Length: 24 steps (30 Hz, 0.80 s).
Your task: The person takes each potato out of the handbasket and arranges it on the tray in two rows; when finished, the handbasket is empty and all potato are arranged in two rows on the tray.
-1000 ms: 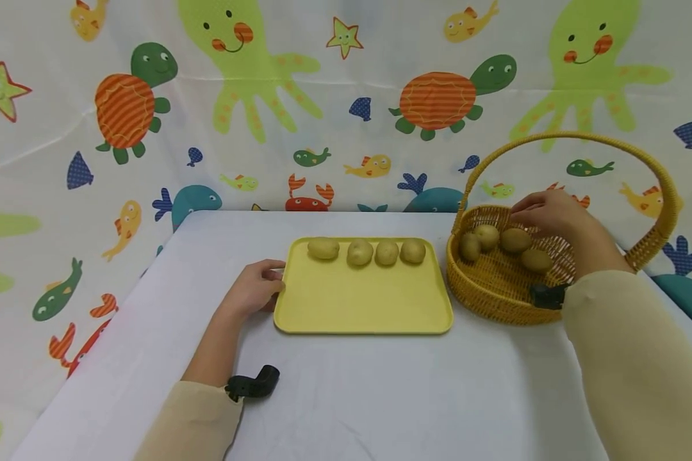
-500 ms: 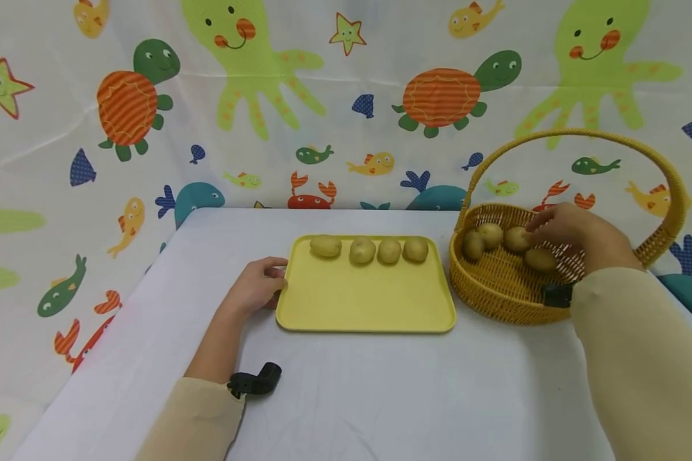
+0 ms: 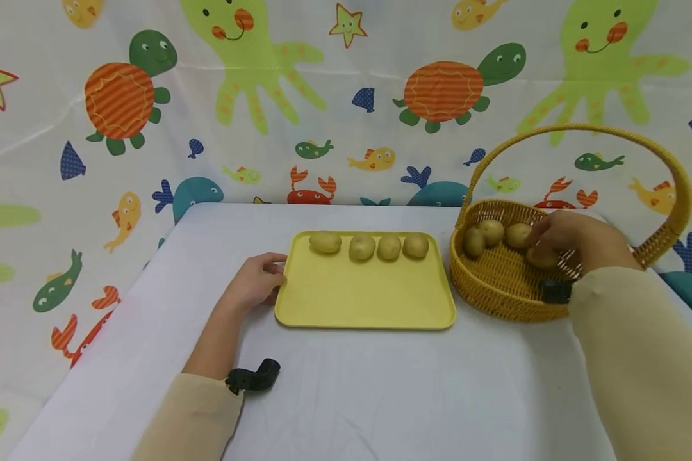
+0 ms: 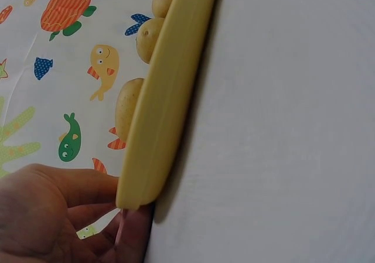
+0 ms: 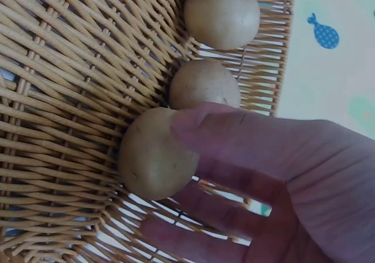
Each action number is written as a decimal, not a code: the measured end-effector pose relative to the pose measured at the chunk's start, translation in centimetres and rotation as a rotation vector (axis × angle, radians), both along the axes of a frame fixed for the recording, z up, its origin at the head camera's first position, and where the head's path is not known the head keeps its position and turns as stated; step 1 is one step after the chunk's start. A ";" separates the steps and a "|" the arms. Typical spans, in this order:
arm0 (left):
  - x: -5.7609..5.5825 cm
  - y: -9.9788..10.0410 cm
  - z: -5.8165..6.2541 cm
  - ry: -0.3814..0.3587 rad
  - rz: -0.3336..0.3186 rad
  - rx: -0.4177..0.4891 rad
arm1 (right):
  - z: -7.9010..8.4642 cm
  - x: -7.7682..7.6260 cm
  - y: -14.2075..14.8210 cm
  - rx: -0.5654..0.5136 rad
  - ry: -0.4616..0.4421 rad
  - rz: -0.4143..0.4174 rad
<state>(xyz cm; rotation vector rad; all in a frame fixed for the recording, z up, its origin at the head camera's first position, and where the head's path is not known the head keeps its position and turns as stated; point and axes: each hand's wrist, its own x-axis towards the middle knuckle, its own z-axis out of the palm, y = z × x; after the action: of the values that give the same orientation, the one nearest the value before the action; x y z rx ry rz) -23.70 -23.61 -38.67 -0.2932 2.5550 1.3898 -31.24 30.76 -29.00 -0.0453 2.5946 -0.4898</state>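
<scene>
My left hand (image 3: 256, 280) holds the left edge of a yellow tray (image 3: 369, 298); the left wrist view shows its digits above and below the tray's end (image 4: 164, 105). Several pale potatoes (image 3: 362, 246) line the tray's far side. At the right, my right hand (image 3: 576, 237) reaches down into a wicker basket (image 3: 496, 298). In the right wrist view, its thumb lies on a potato (image 5: 155, 157) while the fingers curve round the other side, partly hidden. More potatoes (image 3: 490, 232) lie in the basket, along its left and back wall.
The basket's tall arched handle (image 3: 576, 128) rises over my right forearm. A white cloth (image 3: 403, 397) covers the table, and a curtain (image 3: 323, 83) with sea animals hangs behind it. A black wrist camera (image 3: 254, 378) sits on my left wrist.
My right hand has moved lower in the basket and slightly right, from hovering near the back wall to a potato on the right side. My left hand has stayed at the tray's edge.
</scene>
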 end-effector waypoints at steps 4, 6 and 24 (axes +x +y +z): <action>-0.1 0.0 0.0 -0.002 0.004 0.005 | 0.0 -0.1 -0.3 -0.016 -0.053 -0.007; -0.1 -0.1 0.0 -0.002 0.005 0.003 | 0.0 0.0 -0.4 -0.022 -0.079 -0.007; 0.0 -0.1 -0.1 0.002 0.003 0.033 | -0.2 -0.5 -0.3 -0.050 -0.056 0.029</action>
<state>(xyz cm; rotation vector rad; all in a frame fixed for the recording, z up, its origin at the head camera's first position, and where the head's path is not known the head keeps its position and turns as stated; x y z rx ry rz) -23.74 -23.69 -38.74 -0.2902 2.5311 1.4328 -31.77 30.48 -29.17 -0.0848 2.5239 -0.5375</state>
